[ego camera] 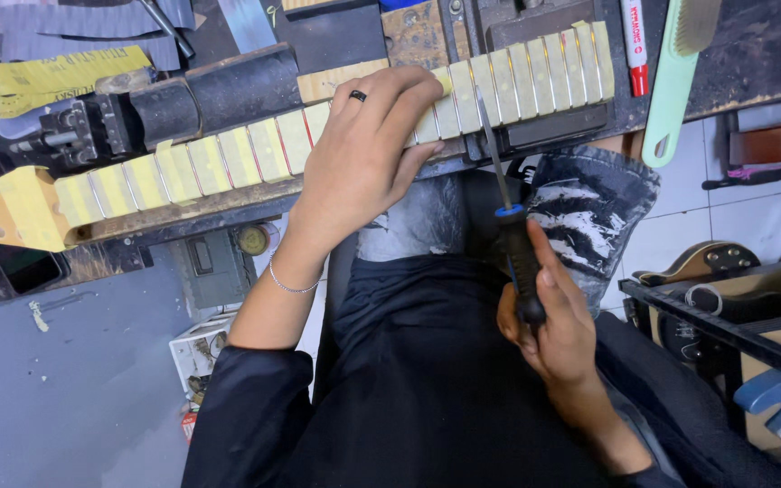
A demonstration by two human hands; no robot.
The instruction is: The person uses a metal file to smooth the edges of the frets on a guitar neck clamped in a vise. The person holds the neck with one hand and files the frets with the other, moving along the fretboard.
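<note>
the neck (255,149) is pinned flat by the left hand (363,154) – fingers spread; a file (510,230) is gripped in the right hand (549,325) – tip at a fret.

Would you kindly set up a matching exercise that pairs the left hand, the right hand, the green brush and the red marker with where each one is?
Things:
1. left hand
2. right hand
3. green brush
4. red marker

Places:
A. lying on the bench beyond the taped guitar neck, between it and the brush
B. gripping the black-handled file
C. resting flat on the taped guitar neck
D. handle hanging over the bench edge at far right

Pairs: 1-C, 2-B, 3-D, 4-A
</note>
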